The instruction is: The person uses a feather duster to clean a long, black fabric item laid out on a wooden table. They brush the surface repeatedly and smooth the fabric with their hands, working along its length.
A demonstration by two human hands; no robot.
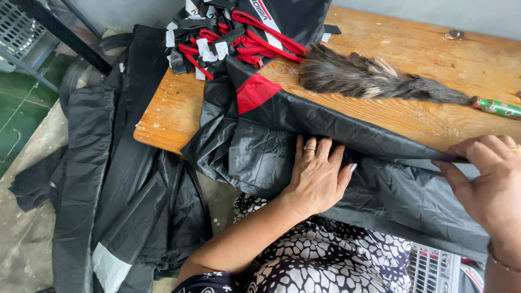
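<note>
A black waterproof garment with a red patch (282,125) lies over the front edge of a wooden table (412,49). My left hand (317,176) rests flat on its black fabric, fingers spread, a ring on one finger. At the right edge my right hand (491,184) pinches a fold of the same garment between thumb and fingers. The fabric hangs down over my lap.
A grey-brown feather duster (374,78) with a green handle (496,107) lies on the table. Red and black strips with white tags (228,40) are piled at the table's back. More black garments (114,179) lie heaped on the floor at left. A plastic crate (434,268) sits at bottom right.
</note>
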